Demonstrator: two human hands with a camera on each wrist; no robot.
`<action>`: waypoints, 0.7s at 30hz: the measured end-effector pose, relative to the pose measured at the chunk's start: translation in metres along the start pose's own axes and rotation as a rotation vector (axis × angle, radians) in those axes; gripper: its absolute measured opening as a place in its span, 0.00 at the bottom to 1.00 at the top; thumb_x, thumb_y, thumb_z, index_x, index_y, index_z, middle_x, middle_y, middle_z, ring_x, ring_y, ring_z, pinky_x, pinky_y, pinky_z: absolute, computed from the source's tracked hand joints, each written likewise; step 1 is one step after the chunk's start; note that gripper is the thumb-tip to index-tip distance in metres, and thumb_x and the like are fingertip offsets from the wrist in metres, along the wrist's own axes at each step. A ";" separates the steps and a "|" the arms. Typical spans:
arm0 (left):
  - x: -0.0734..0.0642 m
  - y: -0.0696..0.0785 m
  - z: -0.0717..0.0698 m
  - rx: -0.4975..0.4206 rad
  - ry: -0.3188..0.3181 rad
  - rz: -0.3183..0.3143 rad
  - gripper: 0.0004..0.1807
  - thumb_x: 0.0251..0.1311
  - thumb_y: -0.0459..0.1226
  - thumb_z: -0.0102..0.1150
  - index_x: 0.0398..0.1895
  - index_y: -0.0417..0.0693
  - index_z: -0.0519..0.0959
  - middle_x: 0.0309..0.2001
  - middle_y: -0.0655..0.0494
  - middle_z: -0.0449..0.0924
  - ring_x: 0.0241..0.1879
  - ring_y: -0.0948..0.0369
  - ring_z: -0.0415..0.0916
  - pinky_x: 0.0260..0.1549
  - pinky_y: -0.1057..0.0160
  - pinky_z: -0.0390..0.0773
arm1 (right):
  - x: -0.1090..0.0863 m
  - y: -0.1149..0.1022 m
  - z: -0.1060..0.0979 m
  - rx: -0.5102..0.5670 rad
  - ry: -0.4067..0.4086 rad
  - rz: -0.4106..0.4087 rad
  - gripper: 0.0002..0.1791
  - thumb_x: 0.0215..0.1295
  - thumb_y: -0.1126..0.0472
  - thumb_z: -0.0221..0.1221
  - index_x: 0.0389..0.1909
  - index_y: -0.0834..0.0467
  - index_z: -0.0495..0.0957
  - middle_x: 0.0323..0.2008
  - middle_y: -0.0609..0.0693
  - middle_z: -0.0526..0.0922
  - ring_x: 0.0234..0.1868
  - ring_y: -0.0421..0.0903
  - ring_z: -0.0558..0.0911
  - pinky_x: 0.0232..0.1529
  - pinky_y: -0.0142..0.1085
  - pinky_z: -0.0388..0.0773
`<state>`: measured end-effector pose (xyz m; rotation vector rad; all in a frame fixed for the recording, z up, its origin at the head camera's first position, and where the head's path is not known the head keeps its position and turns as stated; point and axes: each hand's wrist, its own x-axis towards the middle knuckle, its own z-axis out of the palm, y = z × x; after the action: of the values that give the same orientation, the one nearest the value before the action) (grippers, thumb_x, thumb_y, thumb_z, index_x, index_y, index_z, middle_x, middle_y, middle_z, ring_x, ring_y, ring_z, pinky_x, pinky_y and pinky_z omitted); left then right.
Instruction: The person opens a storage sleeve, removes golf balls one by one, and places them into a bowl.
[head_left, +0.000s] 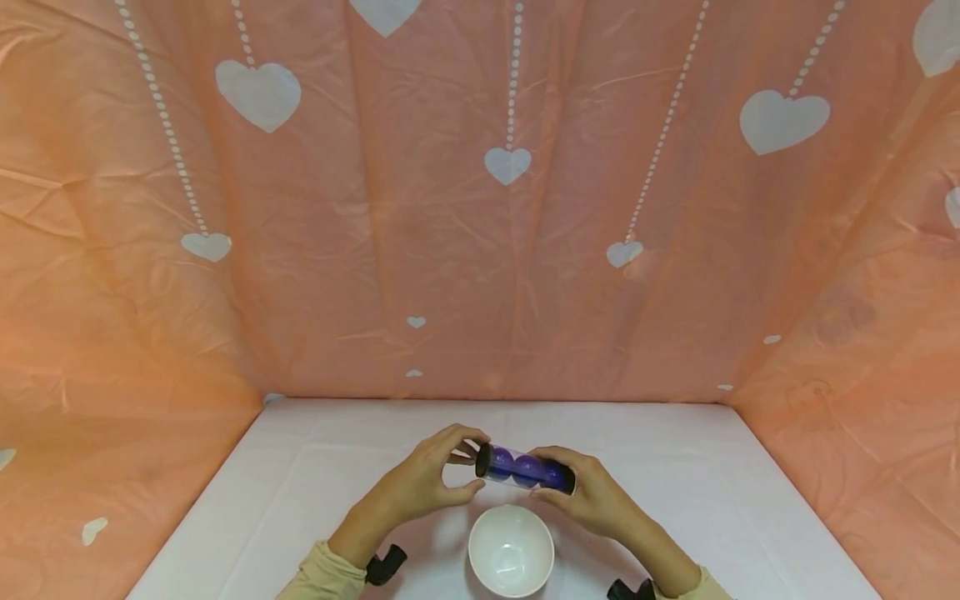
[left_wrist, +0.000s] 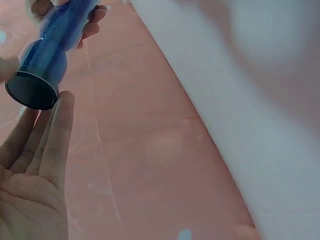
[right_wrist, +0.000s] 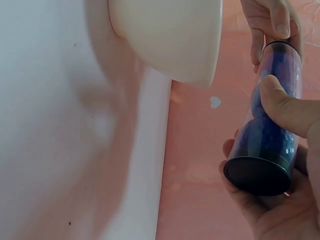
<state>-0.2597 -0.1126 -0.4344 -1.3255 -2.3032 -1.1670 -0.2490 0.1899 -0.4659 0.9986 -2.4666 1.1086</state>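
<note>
A clear plastic tube with black end caps holds several blue-purple balls (head_left: 527,470). My right hand (head_left: 592,496) grips the tube's right part, thumb along the near side and fingers behind it, as the right wrist view also shows. My left hand (head_left: 431,475) is spread around the left end cap (left_wrist: 32,91). In the left wrist view its fingers are mostly straight, fingertips right at the cap's rim, with the thumb beside the tube. The tube is tilted slightly, its left end higher in the head view. A white bowl (head_left: 512,533) stands below and in front of it.
A white table surface (head_left: 337,450) lies under the hands. Orange sheeting (head_left: 450,250) with pale hearts rises behind and at both sides. Black wrist mounts (head_left: 386,565) show near the sleeves. The bowl (right_wrist: 170,40) sits close by the right wrist.
</note>
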 end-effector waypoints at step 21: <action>0.003 -0.004 0.001 -0.023 0.022 -0.072 0.29 0.54 0.35 0.85 0.55 0.46 0.77 0.50 0.55 0.81 0.44 0.65 0.85 0.48 0.66 0.88 | 0.002 -0.001 0.000 0.001 -0.034 0.006 0.24 0.65 0.59 0.76 0.61 0.58 0.83 0.56 0.52 0.89 0.55 0.46 0.87 0.59 0.44 0.87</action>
<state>-0.2638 -0.1108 -0.4358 -1.2403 -2.3467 -1.2272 -0.2502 0.1885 -0.4641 1.0187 -2.4972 1.1044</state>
